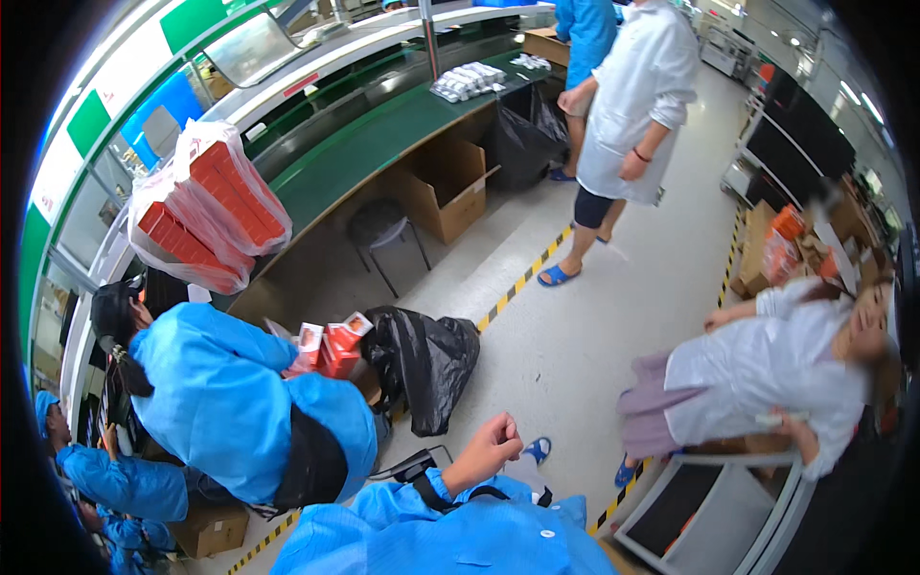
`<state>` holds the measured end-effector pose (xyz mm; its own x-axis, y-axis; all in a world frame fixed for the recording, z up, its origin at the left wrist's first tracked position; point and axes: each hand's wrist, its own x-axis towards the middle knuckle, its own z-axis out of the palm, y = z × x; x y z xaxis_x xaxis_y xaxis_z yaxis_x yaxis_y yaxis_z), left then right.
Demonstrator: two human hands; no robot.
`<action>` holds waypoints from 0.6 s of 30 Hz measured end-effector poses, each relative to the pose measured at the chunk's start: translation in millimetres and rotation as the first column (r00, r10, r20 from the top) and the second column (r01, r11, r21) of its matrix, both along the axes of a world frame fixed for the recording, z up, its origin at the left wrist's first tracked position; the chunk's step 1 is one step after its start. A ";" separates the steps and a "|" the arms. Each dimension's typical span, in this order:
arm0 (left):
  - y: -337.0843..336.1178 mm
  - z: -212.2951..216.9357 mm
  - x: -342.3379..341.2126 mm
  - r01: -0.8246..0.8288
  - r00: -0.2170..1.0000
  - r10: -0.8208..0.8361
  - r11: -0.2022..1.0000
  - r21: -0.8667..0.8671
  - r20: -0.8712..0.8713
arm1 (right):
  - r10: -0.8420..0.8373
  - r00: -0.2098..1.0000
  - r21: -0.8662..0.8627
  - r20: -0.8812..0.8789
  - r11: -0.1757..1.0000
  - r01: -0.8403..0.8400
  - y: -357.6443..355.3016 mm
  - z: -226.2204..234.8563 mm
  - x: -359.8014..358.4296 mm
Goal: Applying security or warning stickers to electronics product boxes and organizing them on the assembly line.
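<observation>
My left hand (487, 452) is raised in front of my body, its fingers curled into a loose fist with nothing visible in them. A dark strap (433, 494) circles that wrist at the end of my blue sleeve (393, 513). The hand touches nothing that I can see, with grey floor beyond it. Up and to its left stands a black plastic bag (422, 359). Beside that bag are several red and white boxes (331, 347). My right hand is out of the picture.
A person in blue (230, 393) bends close on my left. Bagged red boxes (206, 206) sit by the green conveyor (355, 144). A stool (381, 230) and open carton (446, 192) stand below. People in white coats (637, 96) stand ahead and right, near a grey cart (714, 513).
</observation>
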<state>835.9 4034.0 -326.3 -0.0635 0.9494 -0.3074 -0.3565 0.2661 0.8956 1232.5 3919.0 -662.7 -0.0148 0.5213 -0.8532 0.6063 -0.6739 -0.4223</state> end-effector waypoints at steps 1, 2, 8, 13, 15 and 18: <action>14.6 6.4 -4.2 -0.050 0.998 0.051 0.998 -0.032 0.044 | 0.063 0.998 0.005 0.010 0.998 -0.063 31.8 -5.8 10.8; 24.9 3.0 -8.5 -0.099 0.994 0.101 0.994 -0.043 0.044 | 0.185 0.982 0.041 0.026 0.982 -0.186 68.9 -15.8 23.1; 74.0 -3.8 -45.7 -0.459 0.888 0.454 0.885 -0.081 -0.078 | -0.124 0.985 -0.099 -0.120 0.989 0.112 354.6 -0.9 6.8; 130.4 -19.0 -90.7 -0.606 0.795 0.604 0.788 -0.106 -0.053 | -0.128 0.973 0.070 -0.191 0.987 0.144 496.4 105.6 -158.3; 157.9 -15.3 -111.0 -0.647 0.758 0.652 0.751 -0.130 -0.007 | 0.002 0.985 0.044 -0.175 0.999 0.006 520.6 120.0 -196.4; 193.9 -37.9 -144.0 -0.706 0.705 0.709 0.700 -0.105 -0.011 | 0.187 0.971 -0.007 -0.150 0.982 -0.190 543.8 122.2 -259.6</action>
<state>691.8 4227.9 -364.3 -0.6949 0.5947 -0.4042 -0.4987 0.0065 0.8668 972.9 4462.7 -540.4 -0.2380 0.4789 -0.8450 0.6550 -0.5632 -0.5037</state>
